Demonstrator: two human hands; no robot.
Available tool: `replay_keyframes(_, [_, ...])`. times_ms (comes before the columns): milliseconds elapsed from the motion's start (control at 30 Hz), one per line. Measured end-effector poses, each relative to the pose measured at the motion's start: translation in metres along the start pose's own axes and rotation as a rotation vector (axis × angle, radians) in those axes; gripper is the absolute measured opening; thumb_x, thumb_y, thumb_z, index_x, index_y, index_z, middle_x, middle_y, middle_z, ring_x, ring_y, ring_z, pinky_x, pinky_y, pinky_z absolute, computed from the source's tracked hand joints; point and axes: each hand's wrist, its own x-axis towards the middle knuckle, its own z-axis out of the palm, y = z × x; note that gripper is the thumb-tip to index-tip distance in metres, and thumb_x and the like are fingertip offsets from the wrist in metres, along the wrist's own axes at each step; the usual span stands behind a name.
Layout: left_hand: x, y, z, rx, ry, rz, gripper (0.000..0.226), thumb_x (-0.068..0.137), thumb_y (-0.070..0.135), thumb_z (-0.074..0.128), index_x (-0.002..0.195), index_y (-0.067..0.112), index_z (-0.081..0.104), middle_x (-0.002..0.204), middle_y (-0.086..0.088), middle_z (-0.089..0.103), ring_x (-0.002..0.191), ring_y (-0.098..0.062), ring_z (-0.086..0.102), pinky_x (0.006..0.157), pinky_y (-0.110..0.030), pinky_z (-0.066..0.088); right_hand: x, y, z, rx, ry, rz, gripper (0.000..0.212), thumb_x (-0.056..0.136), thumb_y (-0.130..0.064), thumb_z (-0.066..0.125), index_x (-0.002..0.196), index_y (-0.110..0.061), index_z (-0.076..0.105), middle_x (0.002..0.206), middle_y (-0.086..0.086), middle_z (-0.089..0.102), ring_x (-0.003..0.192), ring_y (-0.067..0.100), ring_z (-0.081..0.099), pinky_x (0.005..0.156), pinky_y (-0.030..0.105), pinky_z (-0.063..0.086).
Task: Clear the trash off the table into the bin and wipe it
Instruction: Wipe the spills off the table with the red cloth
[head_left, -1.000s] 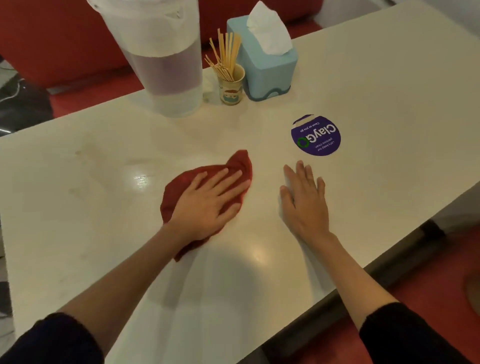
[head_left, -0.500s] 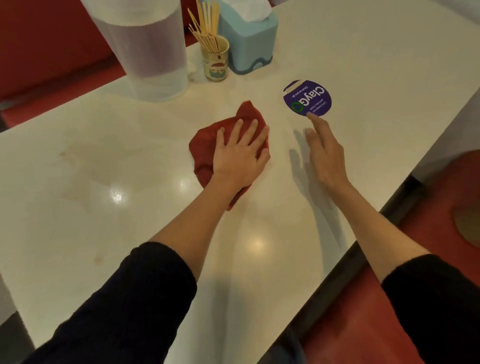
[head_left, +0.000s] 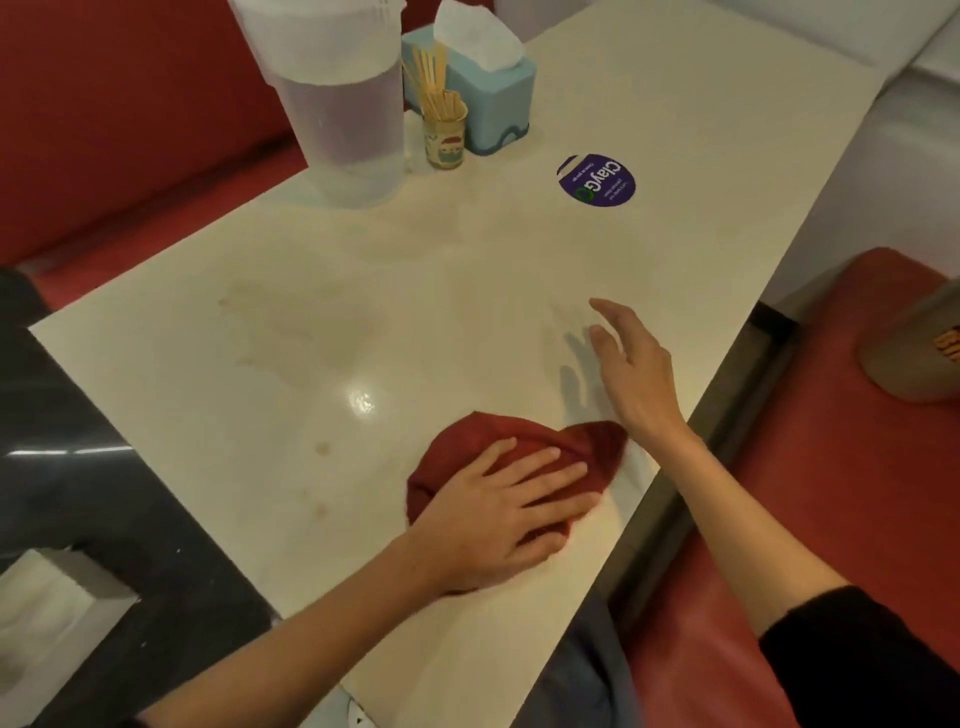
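Found a crumpled dark red cloth (head_left: 524, 436) on the near right part of the pale cream rectangular table (head_left: 467, 291), close to its right edge. Noted the left hand (head_left: 498, 519) laid palm down on that cloth, fingers straight and spread, pressing rather than gripping. Noted the right hand (head_left: 634, 369) just beyond the cloth's far right end, lifted off the tabletop, fingers loosely extended, holding nothing, with its shadow on the surface beneath. Recorded faint brownish stains (head_left: 291, 332) on the tabletop, left of and beyond the cloth. Recorded at the far end, left to right: a tall clear plastic pitcher with a white lid (head_left: 337, 104), a small printed cup of wooden sticks (head_left: 443, 137), a light blue tissue box (head_left: 498, 98). Logged a round purple sticker (head_left: 596, 180) flat on the tabletop, right of the box and well apart from the cloth. Saw red padded bench seating (head_left: 857, 493) along the right side.
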Motion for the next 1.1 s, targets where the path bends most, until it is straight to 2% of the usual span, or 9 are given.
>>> replay_keyframes(100, [-0.018,-0.042,-0.008,0.034,-0.003,-0.146,0.05,0.099,0.052,0.027,0.146,0.041,0.036,0.154,0.011,0.036,0.141,-0.016,0.035,0.113,-0.046,0.021,-0.036,-0.006,0.007,-0.028,-0.027,-0.032,0.033,0.1,-0.035,0.041,0.133,-0.035,0.048,0.124,-0.026,0.048,0.12,0.011,0.047,0.103,0.031,0.036])
replay_keyframes(200, [-0.001,-0.06,-0.014,0.032,-0.044,-0.345,0.055,0.099,0.054,0.009,0.153,0.042,0.014,0.161,0.012,0.015,0.149,-0.015,0.013,0.117,-0.049,0.01,-0.064,-0.014,0.01,-0.031,-0.006,-0.038,0.034,0.101,-0.033,0.042,0.134,-0.034,0.048,0.127,-0.028,0.045,0.12,0.006,0.043,0.102,0.028,0.033])
replay_keyframes(333, [0.023,-0.025,-0.01,0.016,-0.015,-0.543,0.057,0.102,0.051,0.01,0.155,0.033,-0.002,0.164,0.004,-0.001,0.15,-0.023,-0.002,0.117,-0.054,-0.002,-0.091,-0.03,0.013,-0.007,0.038,-0.006,0.035,0.1,-0.029,0.043,0.134,-0.034,0.048,0.125,-0.028,0.046,0.117,0.0,0.041,0.101,0.023,0.031])
replay_keyframes(433, [0.016,0.007,-0.01,-0.049,-0.044,-0.442,0.063,0.099,0.055,0.005,0.156,0.028,0.003,0.164,-0.001,0.0,0.15,-0.027,-0.003,0.118,-0.053,-0.005,-0.102,-0.046,0.019,0.019,0.045,-0.009,0.035,0.1,-0.025,0.044,0.135,-0.03,0.049,0.122,-0.024,0.049,0.097,-0.023,0.045,0.086,0.0,0.028])
replay_keyframes(567, [-0.03,0.021,-0.027,-0.468,0.145,-0.222,0.05,0.103,0.044,0.017,0.146,0.029,0.038,0.153,0.009,0.038,0.145,-0.01,0.024,0.121,-0.041,0.004,-0.107,-0.066,0.033,0.027,0.117,0.053,0.036,0.099,-0.017,0.044,0.134,-0.023,0.05,0.103,-0.016,0.051,0.083,-0.013,0.051,0.068,-0.007,0.032])
replay_keyframes(667, [-0.087,-0.007,-0.043,-0.584,0.393,-0.375,0.047,0.102,0.043,0.025,0.145,0.029,0.04,0.15,0.012,0.041,0.142,0.003,0.024,0.121,-0.033,0.004,-0.115,-0.081,0.053,0.051,0.27,0.156,0.039,0.095,-0.015,0.043,0.134,-0.018,0.049,0.117,-0.006,0.057,0.104,-0.005,0.056,0.091,0.01,0.041])
replay_keyframes(800, [-0.151,-0.09,-0.041,-0.303,0.459,-0.719,0.055,0.102,0.047,0.02,0.15,0.024,0.031,0.157,0.003,0.032,0.146,-0.007,0.019,0.121,-0.043,0.001,-0.118,-0.089,0.097,-0.166,0.171,0.195,0.054,0.095,-0.032,0.044,0.146,-0.018,0.032,0.153,0.008,0.031,0.144,0.031,0.023,0.117,0.051,0.019])
replay_keyframes(967, [-0.175,-0.173,-0.035,-0.192,0.432,-1.309,0.063,0.103,0.041,0.033,0.155,0.011,0.011,0.163,-0.011,0.002,0.15,-0.028,0.003,0.116,-0.058,0.0,-0.101,-0.076,0.149,-0.427,0.001,0.372,0.068,0.099,-0.043,0.034,0.154,-0.014,0.006,0.16,0.02,-0.006,0.146,0.038,-0.013,0.116,0.056,-0.008])
replay_keyframes(1100, [-0.166,-0.186,-0.022,-0.316,0.515,-1.463,0.069,0.103,0.043,0.03,0.154,0.005,0.005,0.163,-0.012,-0.002,0.15,-0.029,-0.003,0.118,-0.055,0.005,-0.073,-0.068,0.171,-0.636,0.049,0.317,0.072,0.098,-0.05,0.028,0.154,-0.013,0.003,0.158,0.025,-0.006,0.145,0.043,-0.012,0.114,0.061,-0.007])
